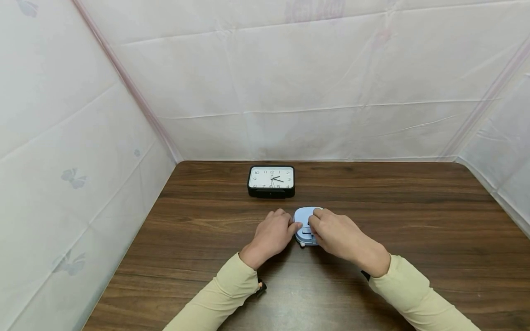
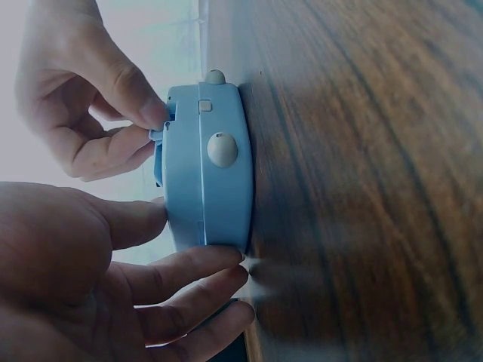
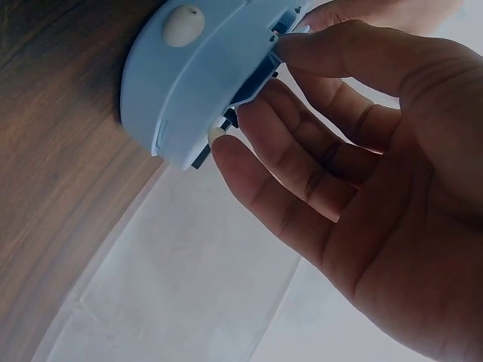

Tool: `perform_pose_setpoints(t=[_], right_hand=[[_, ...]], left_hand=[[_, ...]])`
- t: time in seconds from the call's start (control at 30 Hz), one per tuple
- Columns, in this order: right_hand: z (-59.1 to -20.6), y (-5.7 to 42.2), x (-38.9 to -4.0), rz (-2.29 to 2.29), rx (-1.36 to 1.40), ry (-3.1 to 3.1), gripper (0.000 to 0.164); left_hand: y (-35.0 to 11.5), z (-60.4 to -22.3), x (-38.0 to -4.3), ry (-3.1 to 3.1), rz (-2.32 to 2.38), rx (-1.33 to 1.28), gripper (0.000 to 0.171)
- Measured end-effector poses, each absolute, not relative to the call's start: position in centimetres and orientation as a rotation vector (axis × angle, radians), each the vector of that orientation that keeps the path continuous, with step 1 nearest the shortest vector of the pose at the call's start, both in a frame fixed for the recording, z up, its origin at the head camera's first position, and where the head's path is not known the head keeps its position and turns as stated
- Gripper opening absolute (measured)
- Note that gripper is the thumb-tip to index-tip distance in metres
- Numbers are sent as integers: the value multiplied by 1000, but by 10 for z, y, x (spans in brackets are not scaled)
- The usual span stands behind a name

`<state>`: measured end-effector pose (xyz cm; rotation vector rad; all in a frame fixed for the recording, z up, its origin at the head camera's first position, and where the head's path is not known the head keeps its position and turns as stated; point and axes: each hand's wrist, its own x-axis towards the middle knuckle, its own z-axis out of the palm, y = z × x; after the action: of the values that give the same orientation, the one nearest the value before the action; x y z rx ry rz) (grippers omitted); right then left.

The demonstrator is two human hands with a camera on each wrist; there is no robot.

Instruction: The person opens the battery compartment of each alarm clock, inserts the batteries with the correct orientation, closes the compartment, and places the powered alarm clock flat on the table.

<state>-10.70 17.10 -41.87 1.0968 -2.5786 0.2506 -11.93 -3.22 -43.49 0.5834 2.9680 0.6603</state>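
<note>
A light-blue rounded case (image 1: 304, 214) with small white knobs (image 2: 223, 150) on its side lies flat on the wooden table. My left hand (image 1: 271, 233) holds its left side, thumb on the upper face and fingers against the edge near the tabletop. From the right, my right hand (image 1: 338, 235) reaches over the case. Its thumb and fingers pinch a small blue cover (image 3: 256, 81), which stands tilted up from an opening in the upper face. Part of the opening is hidden behind the right fingers.
Behind the case, a black rectangular clock (image 1: 271, 181) with a white dial leans back on the table (image 1: 198, 207). Pale sheeting (image 1: 290, 82) hangs along the back and both sides of the tabletop.
</note>
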Motion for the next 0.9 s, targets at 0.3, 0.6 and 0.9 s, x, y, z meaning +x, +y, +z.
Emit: perform_pose_setpoints(t=[0.3,0.6,0.9], right_hand=[[-418,172,-106,231,1095,-2574,25],[-418,172,-106,220,1110,-2575,25],[-413,174,-107,308,1101,-2663,27]], left_hand=[[-32,-434,-119,2963,665,583,28],[-32,-433,-120,2962,671,577,28],[-32,-433,-120,2956,664,578,28]])
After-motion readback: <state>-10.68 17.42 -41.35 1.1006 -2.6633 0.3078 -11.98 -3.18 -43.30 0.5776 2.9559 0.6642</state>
